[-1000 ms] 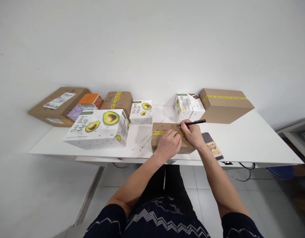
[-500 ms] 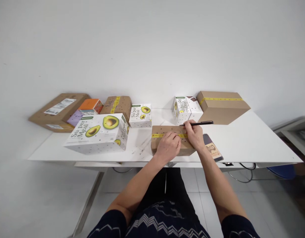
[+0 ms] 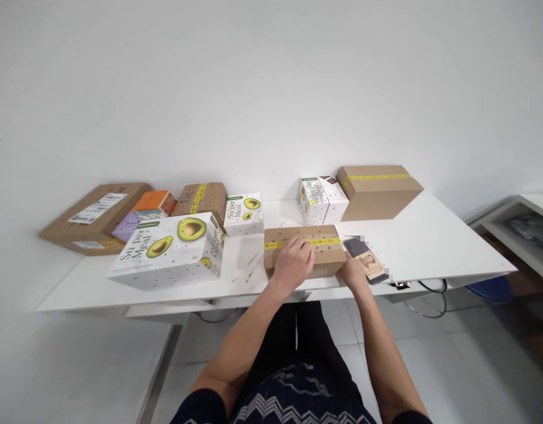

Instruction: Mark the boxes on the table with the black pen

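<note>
My left hand (image 3: 294, 259) lies on top of a small brown cardboard box (image 3: 328, 234) sealed with yellow tape. Its fingers are curled and closed; whatever may be inside them is hidden. Low at the box's right end is my right hand (image 3: 354, 272), close against the box's side, with its fingers mostly out of sight. Just right of that hand lies a dark phone (image 3: 356, 247) with a picture on its lower back. A thin dark line shows at the phone's top edge, too small to name. The pen cannot be made out clearly.
Left on the white table (image 3: 452, 247) stand a large avocado-print box (image 3: 165, 253), a smaller one (image 3: 244, 215), a taped brown box (image 3: 212, 197), an orange box (image 3: 155, 201) and a labelled carton (image 3: 116, 206). Behind right are white boxes (image 3: 315, 203) and a long carton (image 3: 381, 197).
My right hand has come down from above the box, where it held a black pen, to the box's lower right end. My left hand stays on the box. The view has shifted slightly.
</note>
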Motion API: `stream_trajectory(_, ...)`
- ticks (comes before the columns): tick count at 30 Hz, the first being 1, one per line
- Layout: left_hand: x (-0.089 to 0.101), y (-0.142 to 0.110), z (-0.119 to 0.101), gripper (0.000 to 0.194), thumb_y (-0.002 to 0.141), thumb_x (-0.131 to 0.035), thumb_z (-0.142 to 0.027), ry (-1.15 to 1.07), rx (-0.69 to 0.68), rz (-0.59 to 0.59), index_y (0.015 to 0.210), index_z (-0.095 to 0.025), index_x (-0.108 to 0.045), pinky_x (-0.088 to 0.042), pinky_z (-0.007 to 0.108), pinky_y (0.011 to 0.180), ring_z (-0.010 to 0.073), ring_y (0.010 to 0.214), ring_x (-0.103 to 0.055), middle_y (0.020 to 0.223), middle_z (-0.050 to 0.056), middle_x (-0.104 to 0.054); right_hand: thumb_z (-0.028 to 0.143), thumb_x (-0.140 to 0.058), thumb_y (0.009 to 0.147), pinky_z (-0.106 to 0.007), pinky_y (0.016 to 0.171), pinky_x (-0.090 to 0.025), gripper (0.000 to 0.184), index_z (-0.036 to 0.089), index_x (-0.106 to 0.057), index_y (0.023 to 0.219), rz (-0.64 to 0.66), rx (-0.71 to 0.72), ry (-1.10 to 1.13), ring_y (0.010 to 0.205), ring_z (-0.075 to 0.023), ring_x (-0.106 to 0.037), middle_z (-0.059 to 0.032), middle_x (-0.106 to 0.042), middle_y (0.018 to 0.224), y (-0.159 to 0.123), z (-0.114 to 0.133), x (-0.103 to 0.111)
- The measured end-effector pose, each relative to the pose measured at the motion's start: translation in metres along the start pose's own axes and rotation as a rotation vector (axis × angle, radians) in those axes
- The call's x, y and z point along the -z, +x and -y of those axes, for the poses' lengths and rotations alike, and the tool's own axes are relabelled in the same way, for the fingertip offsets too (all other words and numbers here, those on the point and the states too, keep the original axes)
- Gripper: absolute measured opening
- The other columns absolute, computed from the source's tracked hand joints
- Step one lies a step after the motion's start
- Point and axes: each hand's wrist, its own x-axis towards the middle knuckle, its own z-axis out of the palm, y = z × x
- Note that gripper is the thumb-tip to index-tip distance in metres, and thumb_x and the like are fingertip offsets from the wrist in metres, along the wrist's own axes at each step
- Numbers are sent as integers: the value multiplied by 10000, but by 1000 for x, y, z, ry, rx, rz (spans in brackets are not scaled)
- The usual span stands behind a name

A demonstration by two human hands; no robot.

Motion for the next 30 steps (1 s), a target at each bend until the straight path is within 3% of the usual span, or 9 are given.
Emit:
stream_trajectory(4, 0, 0, -1, 153, 890, -482, -142, -1, 0, 1, 818, -183, -610, -538, 379, 816, 219, 921, -610, 912, 76, -677, 147, -497, 823, -283, 665, -384, 250, 147, -625, 1038, 6, 13, 15, 873, -246, -648, -163, -693, 970, -1, 4, -13)
stream_trajectory(8, 1, 2, -1, 153, 885, -487, -136, 0, -17, -22, 813, -182, -614, -539, 377, 821, 217, 905, -612, 906, 79, -683, 276, -479, 882, -277, 744, -416, 306, 134, -631, 1108, -20, 19, 66, 902, -222, -622, -132, -672, 1014, -6, -14, -6)
stream_trajectory(11, 0, 3, -1, 150, 879, -498, -137, 6, -29, -29, 806, -179, -621, -539, 374, 810, 219, 889, -614, 892, 82, -686, 355, -439, 917, -335, 844, -416, 374, 125, -629, 1143, -193, -84, 26, 988, -257, -578, -161, -633, 1084, -14, -37, 4)
stream_trajectory(14, -1, 3, -1, 153, 876, -500, -134, 10, -37, -36, 808, -180, -630, -538, 376, 811, 223, 891, -615, 902, 85, -690, 448, -528, 874, -420, 918, -383, 469, 153, -601, 1232, -356, -182, -80, 1141, -342, -482, -201, -552, 1245, -15, -54, 12)
stream_trajectory(18, -1, 2, 0, 156, 878, -501, -135, 11, -37, -39, 811, -181, -634, -535, 375, 825, 221, 904, -618, 899, 81, -690, 558, -586, 809, -471, 964, -348, 723, 182, -432, 1407, -227, -194, -123, 1263, -384, -381, -201, -405, 1432, -1, -57, 15)
stream_trajectory(25, 1, -1, -2, 158, 888, -485, -131, 50, -60, -35, 843, -167, -632, -530, 358, 819, 212, 917, -608, 941, 84, -676, 464, -485, 866, -478, 921, -385, 550, 136, -499, 1307, -158, -192, -182, 1169, -350, -466, -188, -546, 1272, 16, -48, 11)
stream_trajectory(30, -1, -2, -2, 172, 896, -478, -140, 84, -69, -41, 834, -168, -637, -522, 358, 810, 211, 906, -610, 913, 81, -677, 463, -565, 797, -526, 918, -398, 661, 133, -464, 1360, -155, -198, -98, 1169, -379, -477, -203, -576, 1239, 12, -52, 22)
